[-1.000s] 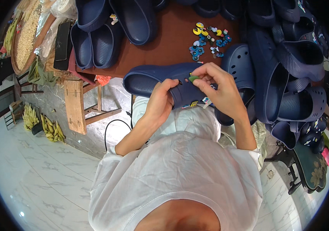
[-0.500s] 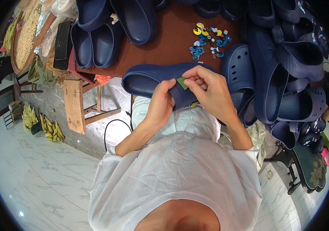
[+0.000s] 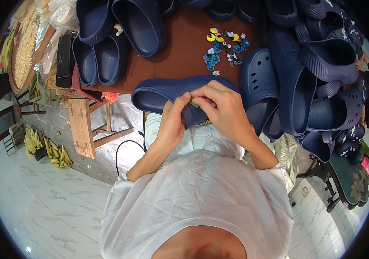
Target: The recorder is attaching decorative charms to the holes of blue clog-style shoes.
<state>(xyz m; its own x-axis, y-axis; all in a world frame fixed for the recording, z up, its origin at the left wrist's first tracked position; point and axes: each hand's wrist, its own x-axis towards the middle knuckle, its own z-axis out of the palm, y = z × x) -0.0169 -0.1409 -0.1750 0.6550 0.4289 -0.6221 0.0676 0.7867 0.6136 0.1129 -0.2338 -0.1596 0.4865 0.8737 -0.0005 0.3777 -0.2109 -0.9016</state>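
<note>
Hands [image 3: 201,112] | gripping navy clog [image 3: 163,93], green charm [image 3: 193,102] | coloured charms [image 3: 225,47] beyond

I see a navy blue clog [image 3: 163,96] with a small green charm [image 3: 194,102] on it, a reddish-brown tabletop [image 3: 180,47], charms [image 3: 224,43] in yellow, blue and white, more navy clogs [image 3: 314,82], a white T-shirt [image 3: 201,203], yellow bananas [image 3: 57,153] and pale marbled floor tiles [image 3: 42,211].

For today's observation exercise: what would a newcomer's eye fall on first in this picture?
First, the two hands, left hand and right hand, pressed together on a navy clog at the picture's centre, pinching a small green piece. Next, the heap of navy clogs at right, and the cluster of colourful little shoe charms on the brown tabletop above.
</note>
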